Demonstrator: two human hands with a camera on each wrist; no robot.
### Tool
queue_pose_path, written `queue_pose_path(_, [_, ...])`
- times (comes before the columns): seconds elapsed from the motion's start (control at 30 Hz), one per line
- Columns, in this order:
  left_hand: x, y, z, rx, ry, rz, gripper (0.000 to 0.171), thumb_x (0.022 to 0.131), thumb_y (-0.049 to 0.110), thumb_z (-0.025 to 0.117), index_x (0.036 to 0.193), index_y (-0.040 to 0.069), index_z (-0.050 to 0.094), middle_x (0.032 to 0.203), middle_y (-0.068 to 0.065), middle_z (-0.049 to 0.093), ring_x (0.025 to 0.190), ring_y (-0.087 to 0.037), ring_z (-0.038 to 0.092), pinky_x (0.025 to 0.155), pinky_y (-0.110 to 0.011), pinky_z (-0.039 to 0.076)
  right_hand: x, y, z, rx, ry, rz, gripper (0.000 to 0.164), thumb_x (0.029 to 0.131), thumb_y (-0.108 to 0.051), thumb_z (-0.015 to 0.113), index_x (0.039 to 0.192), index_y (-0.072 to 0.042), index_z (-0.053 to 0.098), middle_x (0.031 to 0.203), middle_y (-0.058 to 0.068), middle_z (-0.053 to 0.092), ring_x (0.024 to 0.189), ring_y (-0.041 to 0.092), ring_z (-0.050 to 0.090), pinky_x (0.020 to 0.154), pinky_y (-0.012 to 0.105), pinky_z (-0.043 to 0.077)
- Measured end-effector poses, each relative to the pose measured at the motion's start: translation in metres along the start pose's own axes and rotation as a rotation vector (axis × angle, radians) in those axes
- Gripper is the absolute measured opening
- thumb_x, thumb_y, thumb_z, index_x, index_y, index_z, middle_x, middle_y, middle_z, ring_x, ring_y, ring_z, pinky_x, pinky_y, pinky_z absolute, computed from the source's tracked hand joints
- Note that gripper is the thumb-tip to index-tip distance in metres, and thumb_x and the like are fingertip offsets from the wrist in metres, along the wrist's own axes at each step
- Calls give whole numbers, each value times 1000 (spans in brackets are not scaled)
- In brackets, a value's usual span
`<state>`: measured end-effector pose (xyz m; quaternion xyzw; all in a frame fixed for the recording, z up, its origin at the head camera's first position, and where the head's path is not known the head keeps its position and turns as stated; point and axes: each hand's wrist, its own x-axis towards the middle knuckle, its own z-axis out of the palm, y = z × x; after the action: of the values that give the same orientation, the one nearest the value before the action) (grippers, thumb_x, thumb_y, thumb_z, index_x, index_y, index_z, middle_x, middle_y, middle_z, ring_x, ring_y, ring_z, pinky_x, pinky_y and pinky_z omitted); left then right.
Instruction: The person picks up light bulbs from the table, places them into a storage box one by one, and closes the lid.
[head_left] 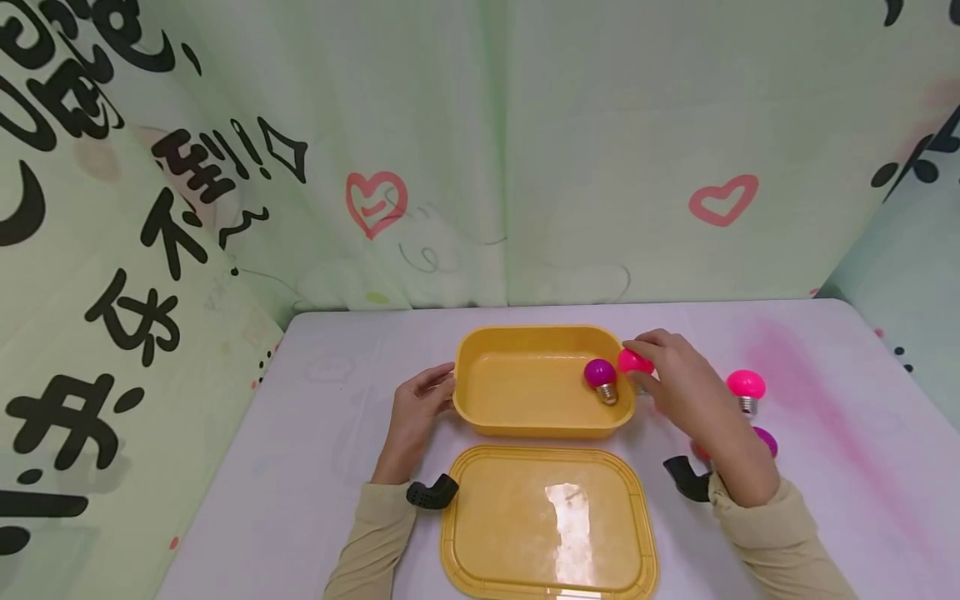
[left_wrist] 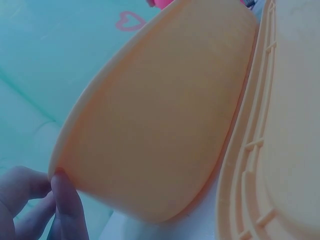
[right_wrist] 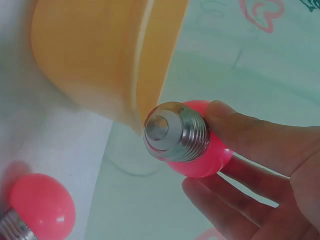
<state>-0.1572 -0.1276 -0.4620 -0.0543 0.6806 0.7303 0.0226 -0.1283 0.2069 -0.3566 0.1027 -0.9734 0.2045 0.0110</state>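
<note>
My right hand (head_left: pixel 686 387) holds a pink light bulb (head_left: pixel 633 361) by its round part, beside the right end of a yellow plastic box (head_left: pixel 487 421). The right wrist view shows the bulb's silver screw base (right_wrist: pixel 182 132) pointing away from the palm, close to the box rim. Inside the box, toward its right end, lies a purple bulb (head_left: pixel 599 372). At the opposite end, my left hand (head_left: pixel 422 412) pinches the box rim between thumb and fingers. In front of the box, a matching yellow lid (head_left: pixel 510 533) lies on the table.
On the right of the table stands another pink bulb (head_left: pixel 746 383). A purple bulb (head_left: pixel 767 440) and a reddish one (head_left: pixel 700 451) show partly behind my right wrist. Pale green cloth (head_left: pixel 585 167) with drawings hangs behind the white table (head_left: pixel 322 433).
</note>
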Motion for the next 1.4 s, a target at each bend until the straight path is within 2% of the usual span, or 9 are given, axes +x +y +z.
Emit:
queue_pose_path(0.23, [0,-1,0,10,4,-1,32,94,15,69,124,4,67,120,-20,66,93,-22,66,74,-22,57,5,-8,5,29,-2,-37,49,85,-4,76,130,6,60,127,25,56,121,44,49,97,57,49])
queue_pose_path(0.63, [1,-1,0,0,6,-4,33,93,16,70,124,4,67,120,-19,66,94,-22,66,74,-22,58,16,-15,25,30,51,-170,38,84,-1,76,119,9,65,117,24,62,109,41,56,96,55,51])
queue_pose_path(0.9, [1,-1,0,-4,4,0,36,92,18,71,125,4,66,119,-18,66,90,-15,67,74,-22,57,25,-18,41,46,26,-163,39,85,-4,76,120,8,65,118,22,62,109,39,58,96,53,51])
queue_pose_path(1.17, [2,-2,0,-7,2,-9,35,93,17,71,124,4,67,121,-19,65,95,-20,66,75,-22,57,27,-16,53,58,-3,-136,40,84,-5,77,120,7,65,114,21,61,103,37,61,93,52,53])
queue_pose_path(1.4, [2,0,0,-7,-4,-14,35,94,13,68,127,1,65,123,-22,64,96,-22,66,73,-21,57,30,-15,61,29,1,-168,39,80,-4,80,116,6,68,112,21,63,102,37,62,92,51,54])
